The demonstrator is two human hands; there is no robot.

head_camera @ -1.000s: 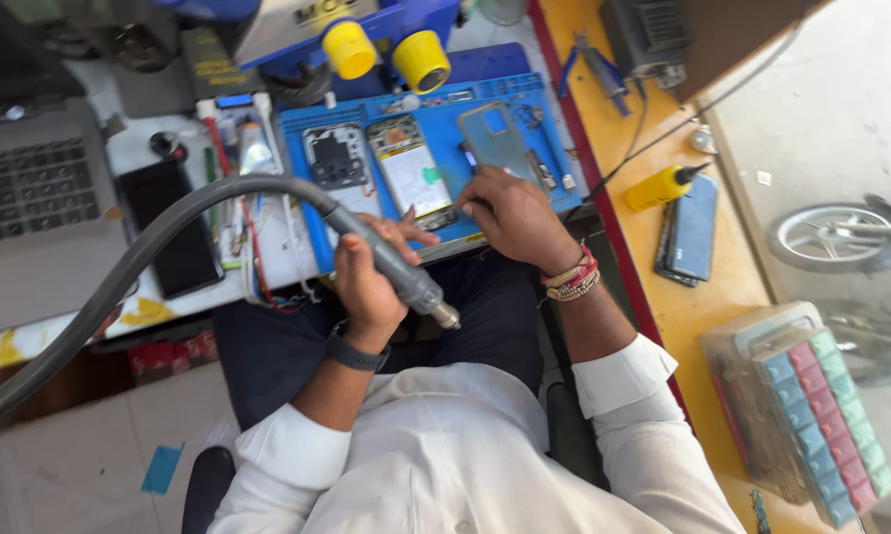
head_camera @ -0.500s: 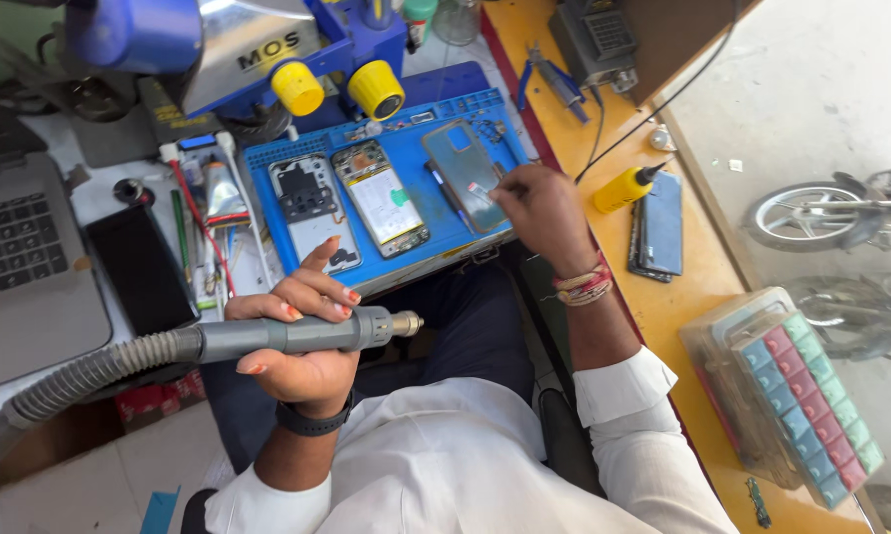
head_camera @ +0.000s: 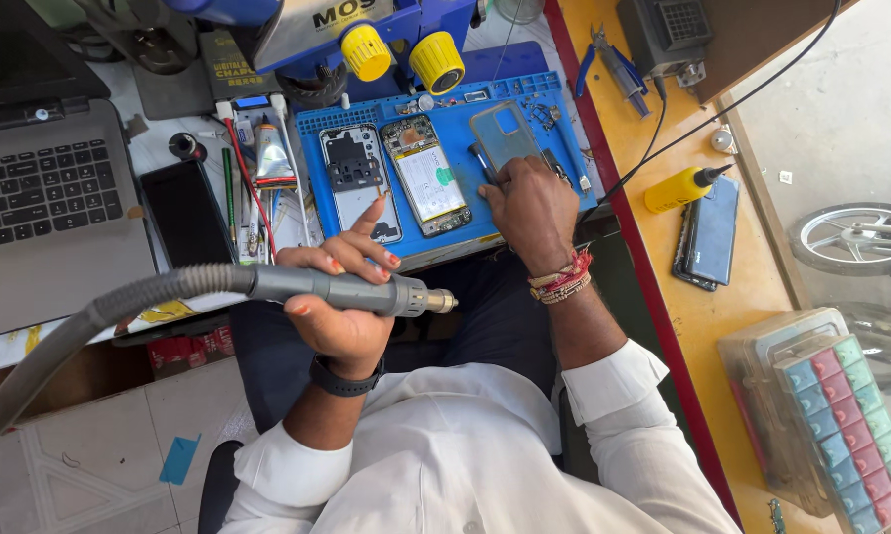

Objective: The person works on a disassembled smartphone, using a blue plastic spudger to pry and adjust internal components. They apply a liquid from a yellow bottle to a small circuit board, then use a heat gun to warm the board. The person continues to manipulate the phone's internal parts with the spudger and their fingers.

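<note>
My left hand (head_camera: 341,321) is shut around the grey handle of a hot-air tool (head_camera: 366,293). It holds the tool level over my lap, metal nozzle pointing right, with its thick hose (head_camera: 99,316) trailing off to the left. My right hand (head_camera: 529,208), with red thread bands at the wrist, rests on the blue work mat (head_camera: 465,119) at the lower edge of a clear phone case (head_camera: 505,133). Its fingers are curled on something small that I cannot make out. An opened phone (head_camera: 427,178) and a phone back frame (head_camera: 358,178) lie on the mat, left of that hand.
A laptop (head_camera: 40,198) and a black phone (head_camera: 183,213) lie at the left. A blue machine with yellow knobs (head_camera: 406,49) stands behind the mat. On the orange bench at the right are a yellow bottle (head_camera: 678,188), a dark phone (head_camera: 710,227), blue pliers (head_camera: 603,49) and a compartment box (head_camera: 821,415).
My left hand has drawn the hot-air tool back from the mat toward my body and turned it level. My right hand has stayed on the mat, now at the clear case.
</note>
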